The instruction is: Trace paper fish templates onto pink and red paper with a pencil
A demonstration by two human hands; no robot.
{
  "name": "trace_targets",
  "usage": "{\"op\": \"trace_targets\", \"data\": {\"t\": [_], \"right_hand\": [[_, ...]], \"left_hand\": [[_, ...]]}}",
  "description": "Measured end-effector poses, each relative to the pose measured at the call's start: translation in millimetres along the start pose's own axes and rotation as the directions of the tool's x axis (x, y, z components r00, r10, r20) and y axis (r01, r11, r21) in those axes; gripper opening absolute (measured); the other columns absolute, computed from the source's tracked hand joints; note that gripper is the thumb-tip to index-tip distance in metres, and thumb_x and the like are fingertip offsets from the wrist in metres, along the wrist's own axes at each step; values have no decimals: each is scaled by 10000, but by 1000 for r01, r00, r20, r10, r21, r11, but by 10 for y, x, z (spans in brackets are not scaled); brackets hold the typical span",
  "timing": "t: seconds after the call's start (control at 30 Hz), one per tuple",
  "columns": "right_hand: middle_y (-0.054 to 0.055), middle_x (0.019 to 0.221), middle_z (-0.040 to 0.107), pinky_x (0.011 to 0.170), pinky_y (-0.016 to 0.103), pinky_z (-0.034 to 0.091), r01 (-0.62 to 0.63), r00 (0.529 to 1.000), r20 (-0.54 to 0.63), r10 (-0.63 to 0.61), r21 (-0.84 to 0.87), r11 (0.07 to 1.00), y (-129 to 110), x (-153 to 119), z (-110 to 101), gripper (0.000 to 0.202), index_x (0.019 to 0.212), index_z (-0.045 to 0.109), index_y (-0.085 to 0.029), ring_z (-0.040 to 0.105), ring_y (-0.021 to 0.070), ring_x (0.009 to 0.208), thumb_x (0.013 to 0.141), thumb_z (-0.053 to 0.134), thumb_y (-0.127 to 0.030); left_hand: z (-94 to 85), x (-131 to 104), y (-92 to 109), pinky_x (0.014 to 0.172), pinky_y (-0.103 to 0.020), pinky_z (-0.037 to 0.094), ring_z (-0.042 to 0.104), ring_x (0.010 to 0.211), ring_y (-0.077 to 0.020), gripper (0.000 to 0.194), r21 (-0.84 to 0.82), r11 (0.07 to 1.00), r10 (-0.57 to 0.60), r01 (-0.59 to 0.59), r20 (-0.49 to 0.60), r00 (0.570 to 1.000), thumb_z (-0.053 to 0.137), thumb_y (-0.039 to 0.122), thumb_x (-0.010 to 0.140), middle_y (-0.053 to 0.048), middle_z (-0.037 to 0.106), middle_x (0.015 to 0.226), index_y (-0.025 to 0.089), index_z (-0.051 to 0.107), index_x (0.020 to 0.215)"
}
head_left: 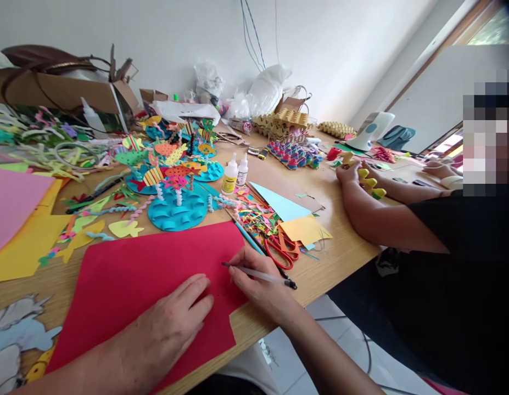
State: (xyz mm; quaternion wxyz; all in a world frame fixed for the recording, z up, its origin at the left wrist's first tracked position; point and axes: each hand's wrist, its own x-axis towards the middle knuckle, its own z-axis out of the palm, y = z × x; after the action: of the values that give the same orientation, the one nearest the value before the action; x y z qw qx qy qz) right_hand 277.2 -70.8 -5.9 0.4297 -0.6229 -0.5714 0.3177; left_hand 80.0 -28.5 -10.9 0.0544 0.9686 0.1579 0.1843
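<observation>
A large sheet of red paper [134, 269] lies in front of me, a notch cut from its right edge. My left hand [172, 318] rests on it, palm down with fingers stretched out. Between the fingers of my right hand [270, 296] is a slim translucent pen [260, 274] with a dark cap at its rear end. Its tip is close to the paper's right part; whether it touches I cannot tell. Just beyond this hand lie red-handled scissors [294, 253] and a blue pencil [248, 236]. No drawn line is distinct on the red sheet.
Behind the sheet stands a blue disc [175, 214] with paper fish, beside two glue bottles [230, 176]. Paper scraps [258, 216] and yellow card [307, 228] lie right of it. Pink paper [15, 203] is at left. A co-worker's hand [348, 173] holds yellow cup shapes at right.
</observation>
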Motion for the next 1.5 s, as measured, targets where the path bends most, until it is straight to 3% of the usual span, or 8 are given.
{"op": "trace_targets", "data": {"t": [0.2,0.33,0.6,0.83,1.03,1.27,1.5], "right_hand": [[-45,591,524,484,177,330,-12,1000,-3,12,-83,996,-2,11,29,140,715,558,-179,442,90,538,700,464,-77],[-47,580,529,476,177,334,-3,1000,-12,1,-119,993,20,9,45,136,708,559,-182,454,92,522,697,475,-75],[-54,583,552,488,175,342,42,999,22,-38,-205,978,-8,2,43,133,756,579,-181,458,83,498,711,495,-88],[-50,573,545,485,181,339,34,999,34,-28,-203,979,-14,10,43,128,755,576,-177,466,86,491,720,480,-99],[-50,568,537,484,174,327,15,999,47,-6,-205,979,-28,13,40,121,764,584,-167,455,81,492,727,493,-96],[-41,587,562,491,174,325,35,999,37,-28,-224,974,2,21,44,137,773,595,-162,456,79,498,716,497,-87],[-65,526,490,457,163,293,50,999,2,-51,-185,982,-3,-12,47,126,702,548,-171,416,66,460,683,479,-67]], "left_hand": [[10,44,-119,806,-209,508,610,825,-147,414,-15,998,58,-58,0,998,299,-38,811,-16,658,916,195,622,922],[12,1,-154,889,-229,485,609,922,-154,443,79,988,138,-133,-68,988,276,-41,820,-38,667,973,160,615,1023],[63,-42,-184,826,-286,536,588,1022,-201,385,158,986,81,-55,-167,983,338,21,828,-78,631,1075,225,639,953],[55,-43,-200,797,-283,535,595,995,-203,378,168,983,96,-70,-151,984,310,40,865,-99,631,1064,214,634,952],[27,-57,-189,847,-287,518,581,1045,-198,390,160,985,74,-64,-55,996,312,67,888,-79,625,1115,231,645,1010],[12,-77,-199,865,-285,508,573,1061,-198,398,145,987,71,-65,-38,997,307,89,903,-77,627,1131,232,656,1030],[22,-62,-204,851,-286,511,576,1061,-205,434,156,985,87,-78,-49,995,275,79,905,-90,642,1117,222,674,1001]]}}
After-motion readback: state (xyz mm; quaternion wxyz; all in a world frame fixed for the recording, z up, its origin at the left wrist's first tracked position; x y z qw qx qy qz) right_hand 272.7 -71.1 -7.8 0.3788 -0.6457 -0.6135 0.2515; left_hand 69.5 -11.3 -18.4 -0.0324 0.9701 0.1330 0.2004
